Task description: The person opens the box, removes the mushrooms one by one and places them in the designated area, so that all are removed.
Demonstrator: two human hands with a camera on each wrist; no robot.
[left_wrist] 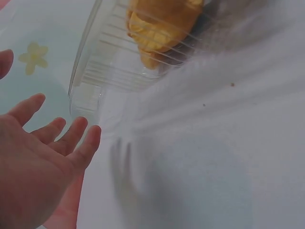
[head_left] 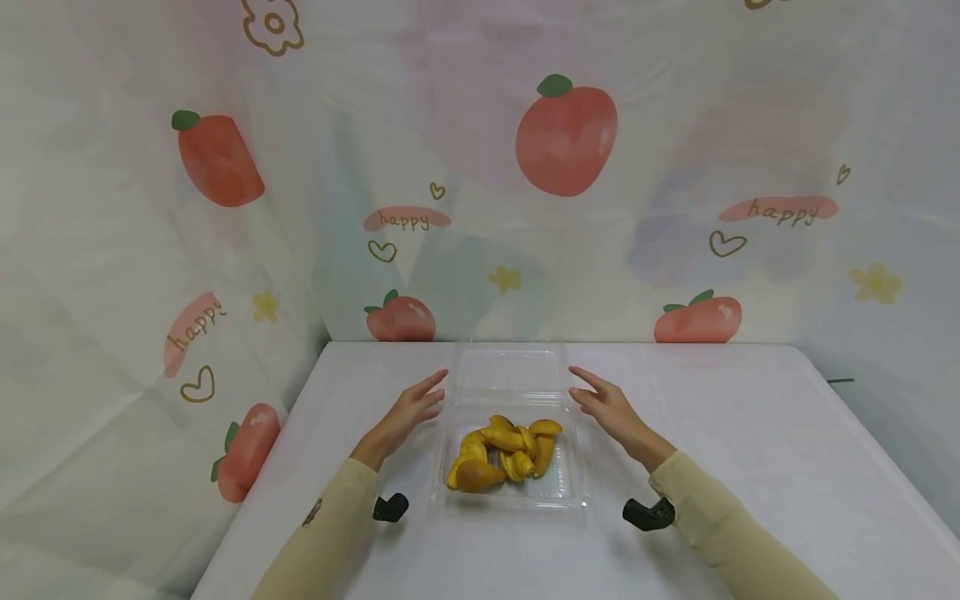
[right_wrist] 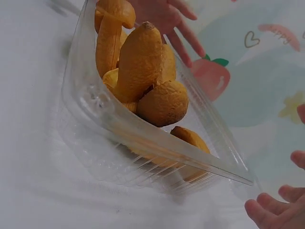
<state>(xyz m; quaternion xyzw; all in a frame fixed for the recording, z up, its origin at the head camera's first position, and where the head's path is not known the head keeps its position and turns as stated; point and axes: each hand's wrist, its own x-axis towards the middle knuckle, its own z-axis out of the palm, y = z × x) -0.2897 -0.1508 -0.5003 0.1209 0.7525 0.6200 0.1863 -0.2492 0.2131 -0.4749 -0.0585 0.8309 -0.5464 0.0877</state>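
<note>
A clear plastic clamshell box (head_left: 517,502) lies on the table, its lid (head_left: 510,371) folded back toward the wall. Inside it sit several yellow-brown mushrooms (head_left: 498,437) with thick stems and rounded caps, seen closely in the right wrist view (right_wrist: 140,62). My left hand (head_left: 408,417) hovers at the box's left side, fingers extended and holding nothing. On the opposite side is my right hand (head_left: 615,417), also with extended fingers and nothing in it. In the left wrist view a gap shows between the left fingers (left_wrist: 86,145) and the ribbed box wall (left_wrist: 95,62).
A white cloth covers the table (head_left: 750,433). Behind it and on the left hang fabric walls (head_left: 480,275) printed with fruit, hearts and flowers. Dark wrist devices (head_left: 648,514) stick out beside both sleeves.
</note>
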